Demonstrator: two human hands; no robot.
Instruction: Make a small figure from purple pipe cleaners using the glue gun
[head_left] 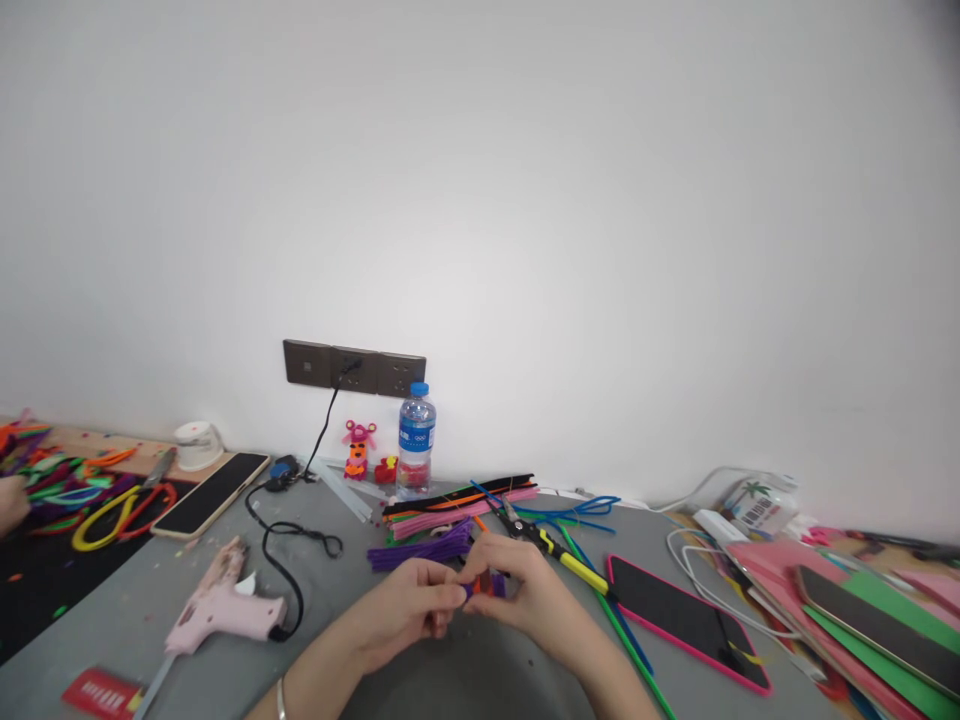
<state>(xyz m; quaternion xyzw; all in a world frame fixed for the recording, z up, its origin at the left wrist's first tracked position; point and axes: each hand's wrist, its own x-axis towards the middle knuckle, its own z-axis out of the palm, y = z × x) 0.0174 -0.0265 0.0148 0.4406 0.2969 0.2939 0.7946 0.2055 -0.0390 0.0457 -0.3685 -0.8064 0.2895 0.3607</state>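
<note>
Looks like we're shaping this purple-orange piece (pixel 486 583), left hand (pixel 409 604) and right hand (pixel 534 592) both pinching it, so next needs steady fingertips.

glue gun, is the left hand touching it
Apart: the head view shows grey table between the left hand and the pink glue gun.

Small purple-and-orange piece (pixel 484 585), pinched between fingers (pixel 450 597).
</note>
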